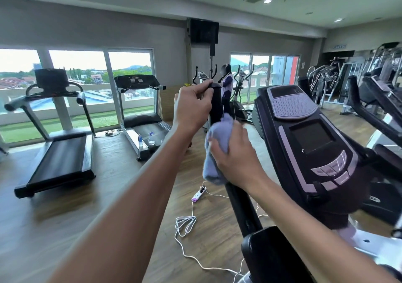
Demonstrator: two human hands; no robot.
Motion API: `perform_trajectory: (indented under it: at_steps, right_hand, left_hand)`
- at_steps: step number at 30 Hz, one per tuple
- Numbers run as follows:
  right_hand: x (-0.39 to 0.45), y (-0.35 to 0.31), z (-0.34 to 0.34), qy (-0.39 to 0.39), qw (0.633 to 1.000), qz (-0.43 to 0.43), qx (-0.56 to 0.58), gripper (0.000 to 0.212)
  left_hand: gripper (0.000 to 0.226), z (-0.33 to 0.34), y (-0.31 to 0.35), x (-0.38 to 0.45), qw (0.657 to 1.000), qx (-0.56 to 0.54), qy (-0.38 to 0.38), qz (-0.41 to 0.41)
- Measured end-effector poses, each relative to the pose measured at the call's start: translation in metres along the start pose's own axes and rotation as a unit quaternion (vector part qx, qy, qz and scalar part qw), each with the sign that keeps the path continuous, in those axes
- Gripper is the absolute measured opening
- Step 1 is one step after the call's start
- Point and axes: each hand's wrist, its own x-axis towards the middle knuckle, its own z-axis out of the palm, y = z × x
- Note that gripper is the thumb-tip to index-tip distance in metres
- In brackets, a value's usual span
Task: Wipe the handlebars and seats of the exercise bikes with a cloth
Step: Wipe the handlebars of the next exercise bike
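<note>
Handlebar runs twelve to six; top is gripped by left hand, cloth is clasped round it at six by right hand.

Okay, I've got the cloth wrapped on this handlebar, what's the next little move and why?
Probably slide the right hand with the blue cloth up the black handlebar toward the left hand. The cloth is wrapped around the bar's middle, and the stretch above it, below the left hand's grip at the top, is bare.
</note>
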Motion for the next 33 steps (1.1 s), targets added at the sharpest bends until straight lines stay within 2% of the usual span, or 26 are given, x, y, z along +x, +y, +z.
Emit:
perform_trajectory:
  at_steps: [2,4,8,11,18,22,24,26,31,33]
  right_hand:
    - [-0.031,0.008,-0.014,-0.073,0.996,0.000,-0.049,0.070]
    - [-0.040,0.011,-0.017,-0.087,0.993,-0.009,-0.083,0.071]
    - [0.012,-0.006,0.000,0.000,0.998,0.028,-0.060,0.059]
    - [0.028,-0.010,0.009,0.052,0.999,0.016,-0.006,0.059]
    - [-0.063,0.005,-0.025,-0.087,0.990,-0.007,-0.112,0.061]
    - [-0.019,-0.007,-0.014,-0.086,0.990,0.052,-0.096,0.059]
    - [0.013,-0.011,-0.003,-0.049,0.993,0.087,-0.068,0.057]
    - [0.012,-0.011,-0.003,-0.034,0.995,0.084,-0.044,0.054]
    - [-0.082,0.005,-0.048,-0.157,0.986,0.056,-0.028,0.046]
    - [-0.087,0.011,-0.053,-0.174,0.982,0.066,-0.043,0.046]
  left_hand:
    - [0.025,0.002,-0.002,-0.001,1.000,0.001,-0.002,0.000]
    - [0.022,0.003,0.000,-0.002,1.000,0.008,-0.009,-0.001]
    - [0.027,0.005,0.002,-0.003,1.000,0.010,0.005,-0.005]
    - [0.028,0.007,0.003,-0.003,1.000,0.023,0.006,-0.002]
    - [0.034,0.009,-0.003,-0.003,1.000,0.016,-0.006,-0.014]
    - [0.035,0.009,0.002,-0.005,1.000,0.019,0.004,-0.022]
    - [0.032,0.008,0.004,-0.005,0.999,0.022,0.003,-0.025]
    - [0.030,0.006,0.005,-0.004,1.000,0.016,-0.001,-0.025]
    - [0.029,0.007,0.009,-0.007,0.999,0.023,0.013,-0.028]
    - [0.029,0.010,0.010,-0.009,0.999,0.026,0.016,-0.026]
